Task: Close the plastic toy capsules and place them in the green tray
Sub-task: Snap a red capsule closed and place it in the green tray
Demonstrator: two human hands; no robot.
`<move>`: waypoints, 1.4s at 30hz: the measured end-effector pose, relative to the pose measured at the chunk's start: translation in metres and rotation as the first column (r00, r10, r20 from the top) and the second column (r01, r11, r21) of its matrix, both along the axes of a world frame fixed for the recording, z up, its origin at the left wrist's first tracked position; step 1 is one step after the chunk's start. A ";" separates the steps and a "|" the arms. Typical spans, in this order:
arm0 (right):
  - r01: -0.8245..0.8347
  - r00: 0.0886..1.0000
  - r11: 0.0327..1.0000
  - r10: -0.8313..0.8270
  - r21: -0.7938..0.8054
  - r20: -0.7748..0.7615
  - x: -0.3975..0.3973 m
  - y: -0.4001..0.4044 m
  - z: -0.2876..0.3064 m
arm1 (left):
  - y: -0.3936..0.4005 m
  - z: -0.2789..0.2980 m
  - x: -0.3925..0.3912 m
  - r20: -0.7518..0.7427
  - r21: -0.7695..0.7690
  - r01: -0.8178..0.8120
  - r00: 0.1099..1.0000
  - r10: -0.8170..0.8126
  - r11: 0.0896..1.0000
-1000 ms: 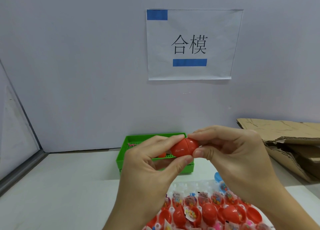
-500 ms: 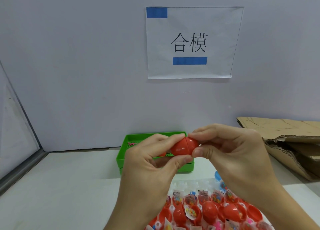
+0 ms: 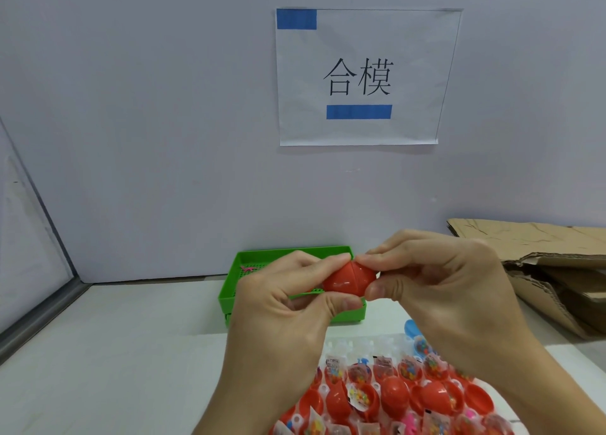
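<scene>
L hand + R hand pinch red capsule | seam prob. shut | above green tray

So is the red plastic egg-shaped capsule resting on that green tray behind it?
Apart. The head view shows the red plastic capsule held up between both hands' fingertips, above and in front of the green plastic tray.

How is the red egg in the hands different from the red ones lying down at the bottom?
The red plastic capsule pinched between the left hand and right hand has both halves pressed together, with a seam down its middle; most of the red capsule halves on the clear tray lie open. The held one hides its inside; the open ones show small printed packets. The held one is up in front of the green plastic tray. Both are glossy red plastic.
</scene>
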State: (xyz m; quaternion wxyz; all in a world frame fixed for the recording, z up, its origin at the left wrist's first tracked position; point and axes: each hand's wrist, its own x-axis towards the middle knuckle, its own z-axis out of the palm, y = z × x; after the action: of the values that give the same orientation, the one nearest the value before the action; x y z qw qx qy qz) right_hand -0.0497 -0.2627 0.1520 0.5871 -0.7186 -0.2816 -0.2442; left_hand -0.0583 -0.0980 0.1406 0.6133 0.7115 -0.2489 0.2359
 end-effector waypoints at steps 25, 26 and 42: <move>-0.074 0.997 0.989 0.077 0.131 -0.018 0.001 0.003 0.000 | -0.006 0.000 -0.002 0.038 0.009 -0.003 0.999 0.002 1.000; -0.088 0.995 0.988 0.093 0.127 -0.036 0.000 0.002 0.001 | -0.005 0.000 -0.002 0.008 -0.024 0.028 1.000 -0.028 0.999; -0.057 0.997 0.997 0.059 0.052 -0.049 0.000 -0.003 0.001 | -0.002 0.002 0.000 -0.107 -0.149 0.135 0.983 -0.152 0.980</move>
State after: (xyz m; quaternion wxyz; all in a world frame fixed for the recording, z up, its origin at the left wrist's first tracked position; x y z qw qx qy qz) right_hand -0.0499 -0.2653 0.1534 0.6189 -0.7009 -0.2812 -0.2159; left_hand -0.0586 -0.1001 0.1423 0.6912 0.6591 -0.2458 0.1658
